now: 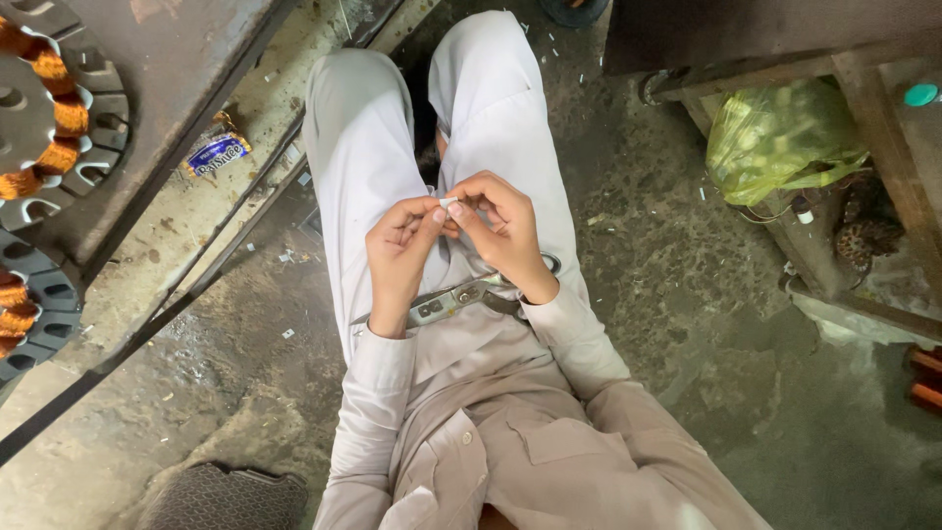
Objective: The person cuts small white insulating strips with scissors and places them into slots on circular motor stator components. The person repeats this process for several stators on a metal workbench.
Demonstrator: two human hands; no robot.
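Two hands show, the left hand (404,243) and the right hand (502,231), and between their fingertips sits one small white slip (448,202). One pair of scissors (461,296) lies across the lap. Two round metal cores wound with orange wire show at the left edge, one upper core (54,98) and one lower core (25,304). One blue wrapper (216,154) lies on the floor. One green plastic bag (780,137) sits under the table (863,93). One teal cap (920,94) rests on top. One dark ribbed mat (221,496) lies at the bottom.
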